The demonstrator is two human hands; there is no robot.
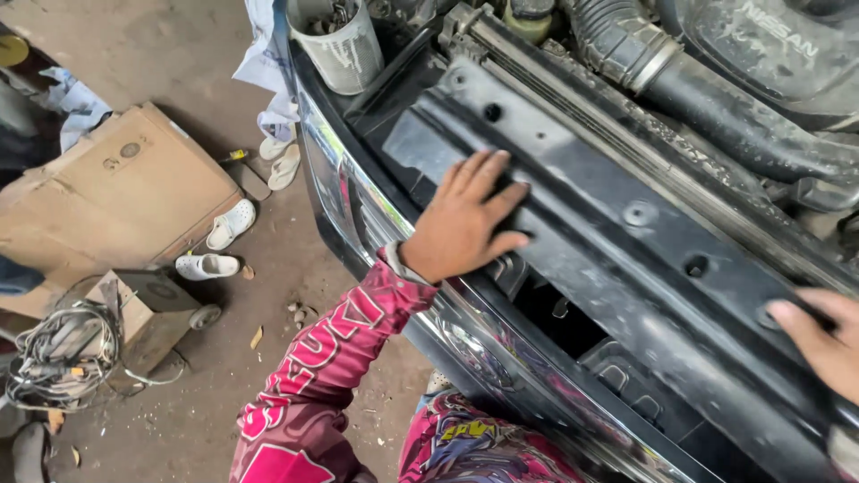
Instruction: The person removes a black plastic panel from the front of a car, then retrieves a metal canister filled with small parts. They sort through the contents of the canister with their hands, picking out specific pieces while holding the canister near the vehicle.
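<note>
Hands rest on a black plastic panel [608,224] that runs across the front of a car, above the chrome grille [358,201], from 11 o'clock down to 4 o'clock. The left hand [465,219] lies at the centre, palm down, fingers spread and flat on the panel, gripping nothing; its sleeve [331,367] is pink and white. The right hand [828,335] comes in at 3 o'clock, mostly cut by the edge, and its fingers touch the panel's lower part near a round hole; whether it grips the edge I cannot tell. Behind the panel, at 1 o'clock, a thick black hose [716,98] crosses the engine bay. A grey tin with tools [344,40] stands at 12 o'clock on the car's corner. On the dirt floor at 9 o'clock lie a cardboard box [125,192], white sandals [219,241] and a bundle of cables [58,358].
</note>
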